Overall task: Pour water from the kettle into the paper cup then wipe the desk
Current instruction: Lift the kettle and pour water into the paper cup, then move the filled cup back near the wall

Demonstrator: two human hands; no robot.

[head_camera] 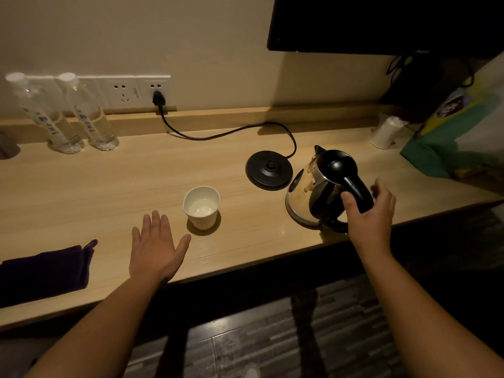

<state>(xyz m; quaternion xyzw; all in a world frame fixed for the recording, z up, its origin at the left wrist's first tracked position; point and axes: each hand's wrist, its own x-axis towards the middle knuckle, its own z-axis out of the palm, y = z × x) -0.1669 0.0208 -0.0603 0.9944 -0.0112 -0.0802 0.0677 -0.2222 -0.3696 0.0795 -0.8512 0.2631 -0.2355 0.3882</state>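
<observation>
A steel kettle [308,192] with a black lid and handle stands on the wooden desk [109,186], just right of its round black base [268,169]. My right hand [372,216] wraps loosely around the kettle's handle, thumb on one side, fingers on the other. A white paper cup [201,207] with water in it stands upright in the middle of the desk. My left hand [154,245] lies flat and open on the desk, just left of the cup and apart from it. A dark purple cloth [45,271] lies folded at the near left edge.
Two clear water bottles [68,115] stand at the back left by a wall socket [136,91], where the base's cord is plugged in. A wrapped white cup [386,132] and a colourful bag [458,132] sit at the back right. A dark screen [381,23] hangs above.
</observation>
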